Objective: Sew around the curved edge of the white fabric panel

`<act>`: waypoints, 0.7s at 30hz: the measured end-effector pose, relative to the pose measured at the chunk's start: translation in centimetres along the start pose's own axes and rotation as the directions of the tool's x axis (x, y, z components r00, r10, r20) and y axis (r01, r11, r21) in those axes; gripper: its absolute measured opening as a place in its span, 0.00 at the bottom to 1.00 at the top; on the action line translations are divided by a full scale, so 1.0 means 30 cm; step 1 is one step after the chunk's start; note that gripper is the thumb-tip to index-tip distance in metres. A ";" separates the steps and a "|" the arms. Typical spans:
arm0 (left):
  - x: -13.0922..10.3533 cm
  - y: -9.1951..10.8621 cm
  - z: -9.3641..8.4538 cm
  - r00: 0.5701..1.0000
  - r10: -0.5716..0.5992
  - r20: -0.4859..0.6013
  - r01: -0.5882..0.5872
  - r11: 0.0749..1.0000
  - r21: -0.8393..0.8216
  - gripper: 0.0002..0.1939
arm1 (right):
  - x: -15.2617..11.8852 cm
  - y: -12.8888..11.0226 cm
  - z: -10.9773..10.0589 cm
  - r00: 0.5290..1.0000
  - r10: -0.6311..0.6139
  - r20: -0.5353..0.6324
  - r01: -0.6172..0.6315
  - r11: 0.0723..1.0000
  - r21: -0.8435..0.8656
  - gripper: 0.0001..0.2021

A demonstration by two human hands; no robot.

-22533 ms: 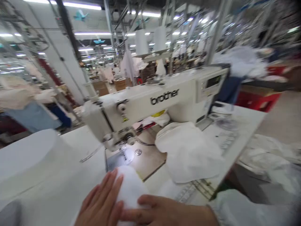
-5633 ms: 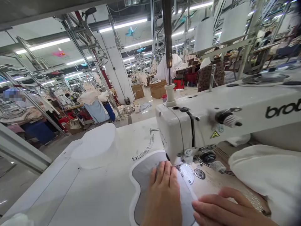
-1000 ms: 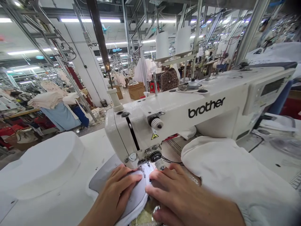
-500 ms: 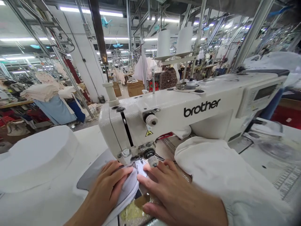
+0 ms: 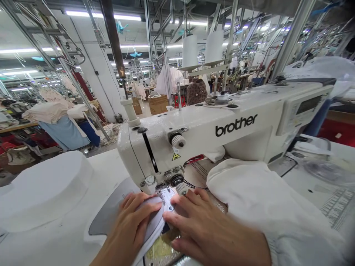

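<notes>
A white sewing machine (image 5: 194, 129) marked "brother" stands before me, its presser foot (image 5: 161, 195) down at a curved white fabric piece (image 5: 151, 236). My left hand (image 5: 134, 221) lies on the fabric left of the foot, fingers stretched out and pressing it from above. Part of a grey flat piece (image 5: 104, 216) shows beside that hand, under a pale edge. To the right of the foot, my right hand (image 5: 205, 221) rests with fingers spread, its index finger and thumb side close to the fabric's edge. The needle tip is too small to make out.
A stack of white cut pieces (image 5: 50, 184) lies on the left of the table. Bunched white cloth (image 5: 244, 184) sits under the machine arm, near my right wrist. Two thread cones (image 5: 190, 50) stand behind. Farther off are a cardboard box (image 5: 158, 104) and piled garments (image 5: 47, 111).
Both hands and the fabric edge have shifted slightly right in the picture, the left hand more. The fabric has turned a little at the foot, and more of the metal plate shows beside it.
</notes>
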State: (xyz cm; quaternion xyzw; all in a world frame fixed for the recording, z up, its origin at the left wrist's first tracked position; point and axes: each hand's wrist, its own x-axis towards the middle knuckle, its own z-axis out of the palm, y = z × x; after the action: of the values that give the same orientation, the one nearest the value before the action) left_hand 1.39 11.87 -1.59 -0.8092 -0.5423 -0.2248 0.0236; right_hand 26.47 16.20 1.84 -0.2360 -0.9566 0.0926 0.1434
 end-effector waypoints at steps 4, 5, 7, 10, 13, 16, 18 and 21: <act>0.002 0.016 0.002 0.999 -0.004 -0.036 0.009 0.993 0.119 0.15 | -0.006 -0.002 0.001 1.000 0.020 0.001 -0.020 1.000 -0.020 0.16; 0.001 0.015 0.000 0.999 0.007 -0.032 -0.002 0.989 0.151 0.15 | -0.007 -0.002 0.001 1.000 0.021 -0.001 -0.021 1.000 -0.020 0.16; 0.000 0.010 -0.007 0.999 0.042 -0.033 -0.035 0.980 0.194 0.15 | -0.007 -0.003 0.002 1.000 0.007 -0.007 -0.007 1.000 -0.010 0.15; 0.004 -0.002 -0.023 0.991 0.129 -0.028 -0.122 0.975 0.188 0.16 | -0.002 -0.004 0.000 1.000 -0.018 -0.013 0.018 1.000 0.006 0.12; 0.009 -0.011 -0.029 0.983 0.184 0.009 -0.184 0.973 0.137 0.17 | 0.004 -0.005 -0.003 1.000 -0.013 -0.010 0.013 1.000 -0.002 0.11; 0.011 -0.004 -0.023 0.985 0.170 -0.025 -0.166 0.980 0.111 0.15 | 0.003 -0.003 -0.005 1.000 0.000 -0.010 0.000 1.000 -0.004 0.11; 0.008 0.008 -0.017 0.985 0.156 -0.066 -0.147 0.980 0.133 0.15 | -0.001 -0.001 -0.003 0.999 0.013 -0.033 -0.013 1.000 -0.006 0.12; -0.004 0.024 -0.007 0.987 0.145 -0.067 -0.127 0.967 0.222 0.18 | -0.007 0.003 0.002 0.998 0.022 -0.058 -0.023 1.000 -0.012 0.14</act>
State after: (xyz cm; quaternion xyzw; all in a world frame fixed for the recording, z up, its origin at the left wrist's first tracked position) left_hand 1.93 11.41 -1.28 -0.8271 -0.5054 -0.1955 0.1495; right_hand 26.67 16.17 1.70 -0.2504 -0.9499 0.0812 0.1682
